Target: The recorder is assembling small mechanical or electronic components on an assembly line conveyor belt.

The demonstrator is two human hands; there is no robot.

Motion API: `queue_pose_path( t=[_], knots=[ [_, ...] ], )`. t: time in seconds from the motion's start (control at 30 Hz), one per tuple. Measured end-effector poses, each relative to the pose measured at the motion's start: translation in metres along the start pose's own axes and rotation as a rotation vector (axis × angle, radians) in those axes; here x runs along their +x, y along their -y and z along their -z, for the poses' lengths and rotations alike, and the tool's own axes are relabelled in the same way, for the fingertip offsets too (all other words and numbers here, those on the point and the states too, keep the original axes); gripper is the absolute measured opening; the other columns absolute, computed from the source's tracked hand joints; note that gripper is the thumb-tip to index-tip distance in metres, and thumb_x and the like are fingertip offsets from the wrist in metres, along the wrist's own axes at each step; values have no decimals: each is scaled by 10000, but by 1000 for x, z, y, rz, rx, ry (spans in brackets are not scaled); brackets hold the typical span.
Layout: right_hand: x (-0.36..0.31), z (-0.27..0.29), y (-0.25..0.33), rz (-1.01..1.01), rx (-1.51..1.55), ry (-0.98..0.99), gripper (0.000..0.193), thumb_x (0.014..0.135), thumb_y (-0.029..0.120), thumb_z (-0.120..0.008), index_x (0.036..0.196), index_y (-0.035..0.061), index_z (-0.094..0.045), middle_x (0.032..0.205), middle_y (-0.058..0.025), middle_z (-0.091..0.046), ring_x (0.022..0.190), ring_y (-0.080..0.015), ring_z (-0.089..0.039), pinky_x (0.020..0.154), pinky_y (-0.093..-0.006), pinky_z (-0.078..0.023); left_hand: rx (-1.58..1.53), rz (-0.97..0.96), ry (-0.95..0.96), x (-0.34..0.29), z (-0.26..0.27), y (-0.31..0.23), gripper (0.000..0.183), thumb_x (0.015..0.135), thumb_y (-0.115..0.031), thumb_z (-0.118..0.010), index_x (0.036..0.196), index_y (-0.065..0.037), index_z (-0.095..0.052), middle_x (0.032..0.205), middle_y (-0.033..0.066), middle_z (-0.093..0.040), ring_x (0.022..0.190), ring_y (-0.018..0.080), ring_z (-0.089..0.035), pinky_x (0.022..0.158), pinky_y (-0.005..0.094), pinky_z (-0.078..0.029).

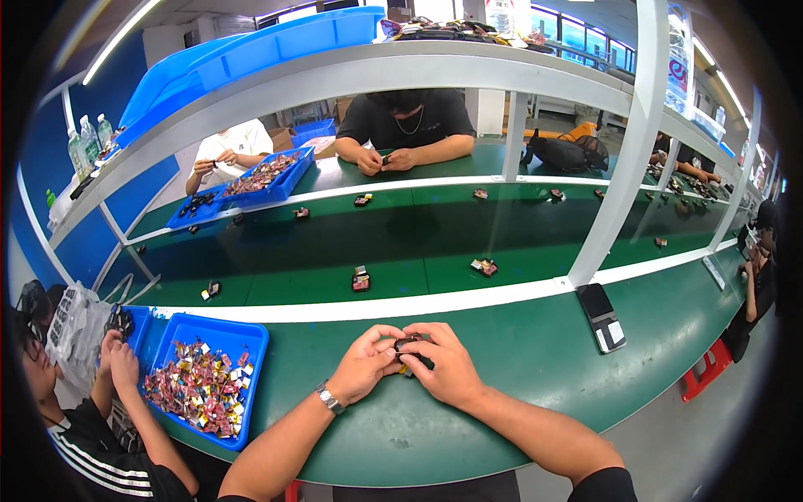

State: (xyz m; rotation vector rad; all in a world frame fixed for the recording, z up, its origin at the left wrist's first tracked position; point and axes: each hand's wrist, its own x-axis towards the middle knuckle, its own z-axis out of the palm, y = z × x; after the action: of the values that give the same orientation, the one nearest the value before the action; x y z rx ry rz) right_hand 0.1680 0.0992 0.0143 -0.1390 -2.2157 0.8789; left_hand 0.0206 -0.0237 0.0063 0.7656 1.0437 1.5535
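Note:
Over the near part of the green table (pixel 519 368), my two hands meet around a small black plastic part (pixel 406 344). My left hand (pixel 364 368) wears a metal-band watch on its wrist, and its thumb and fingers pinch the part from the left. From the other side, my right hand (pixel 449 366) curls its fingers over the same part. A bit of yellow shows beneath the fingertips. Much of the part is covered by my fingers, so its exact kind does not show.
Left of my hands stands a blue bin (pixel 260 343) heaped with small red circuit boards. Beyond a white rail, a green belt (pixel 309 266) carries several small assemblies (pixel 360 279). A white post (pixel 623 159) and a black phone case (pixel 600 315) are right. Co-workers sit left and opposite.

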Motion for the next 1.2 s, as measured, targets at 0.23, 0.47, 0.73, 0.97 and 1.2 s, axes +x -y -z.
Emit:
queue_pose_path(
  t=[0.23,0.47,0.73,0.97,1.2],
  knots=[
    [0,-1,-3,16,18,-12,182,776,48,-727,956,74,-721,1166,-67,-612,1067,-256,-567,862,-342,-515,-57,-7,15,1,3,1,245,987,-28,-475,1229,-62,-474,1285,139,-576,1159,196,-583,971,352,-502],
    [1,1,-5,-30,67,16,193,775,25,-733,962,72,-729,1205,-76,-609,1108,-260,-557,899,-348,-525,-113,5,5,1,4,0,263,951,-19,-549,1205,-48,-486,1272,152,-588,1143,227,-601,965,389,-516],
    [-1,-2,-2,-48,72,6,232,779,20,-724,1002,82,-731,1236,-79,-600,1153,-274,-538,933,-365,-513,-92,-4,-5,2,5,2,247,960,-20,-549,1199,-52,-495,1267,143,-592,1155,215,-592,977,383,-508],
    [3,0,10,59,-15,-20,239,759,23,-742,993,74,-725,1234,-79,-604,1159,-291,-536,940,-369,-491,-127,-103,-2,-1,5,6,235,966,-20,-543,1195,-55,-499,1260,138,-597,1157,202,-591,972,368,-509],
    [2,1,7,58,-15,-73,230,732,14,-758,952,71,-728,1198,-71,-624,1147,-276,-545,917,-368,-500,-116,-86,28,2,6,8,244,964,-5,-531,1201,-57,-500,1295,151,-582,1176,207,-586,974,373,-508]
  ],
)
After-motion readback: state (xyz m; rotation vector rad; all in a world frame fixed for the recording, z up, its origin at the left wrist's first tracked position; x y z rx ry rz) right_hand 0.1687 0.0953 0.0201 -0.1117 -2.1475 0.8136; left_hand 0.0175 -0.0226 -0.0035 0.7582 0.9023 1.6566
